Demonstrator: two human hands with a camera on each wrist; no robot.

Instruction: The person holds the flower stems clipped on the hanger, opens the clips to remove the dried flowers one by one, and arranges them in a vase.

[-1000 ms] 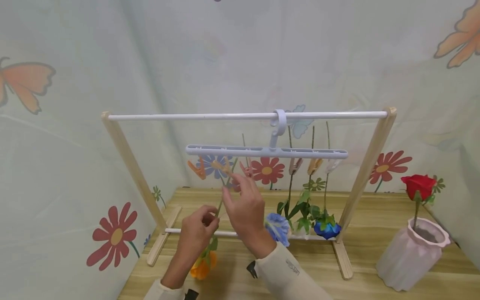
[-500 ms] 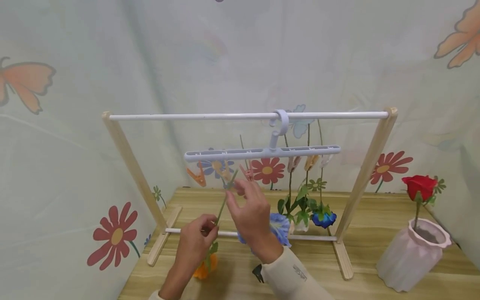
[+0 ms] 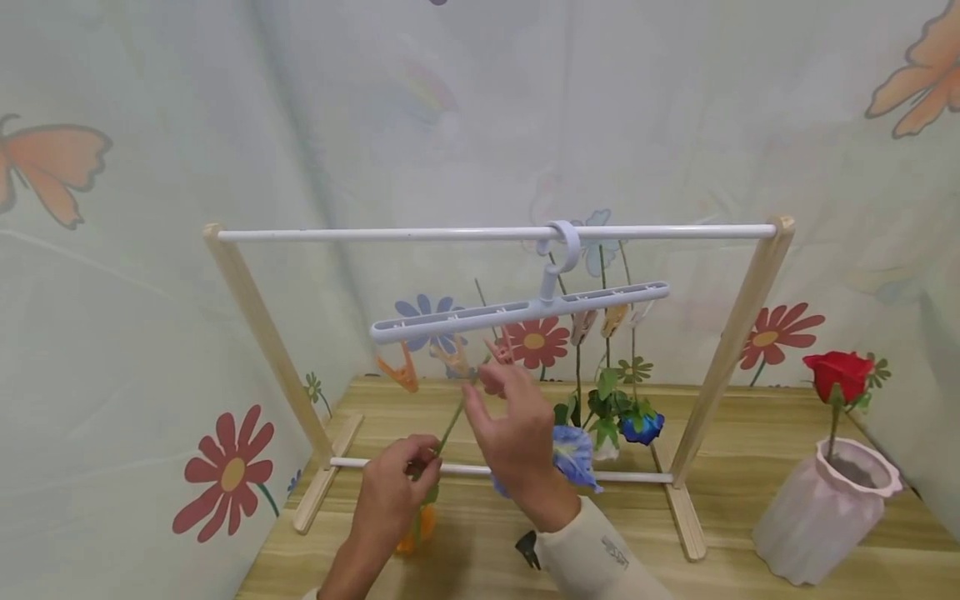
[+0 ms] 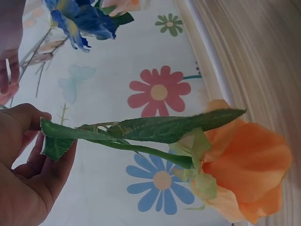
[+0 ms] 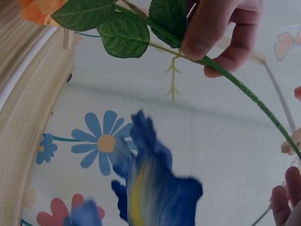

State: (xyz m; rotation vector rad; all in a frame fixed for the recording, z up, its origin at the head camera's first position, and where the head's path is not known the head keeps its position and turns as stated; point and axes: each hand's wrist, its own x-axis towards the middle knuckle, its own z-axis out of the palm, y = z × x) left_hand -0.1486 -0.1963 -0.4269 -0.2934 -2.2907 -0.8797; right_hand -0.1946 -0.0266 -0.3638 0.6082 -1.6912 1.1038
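My left hand (image 3: 397,483) pinches the green stem of an orange artificial rose (image 4: 249,169), which hangs head down below that hand. The upper stem slants towards a peach clothes peg (image 3: 452,358) on the grey hanger (image 3: 450,322). My right hand (image 3: 517,425) is at this peg, thumb and fingers bent around its lower end beside the stem tip; the fingers partly hide the contact. An orange peg (image 3: 401,367) hangs to the left, a pink peg (image 3: 501,346) to the right. Behind my right wrist hangs a blue-violet flower (image 3: 573,454).
The hanger hooks over the white rail of a wooden rack (image 3: 300,234). On its right side, pegs hold more upside-down flowers, including a blue rose (image 3: 642,427). A pinkish-white vase (image 3: 821,517) with a red rose (image 3: 838,375) stands at the right on the wooden table.
The hanger has turned and tilted, its left end lower and its right end higher. My right hand has shifted right and down; the left hand has dropped slightly with the orange rose.
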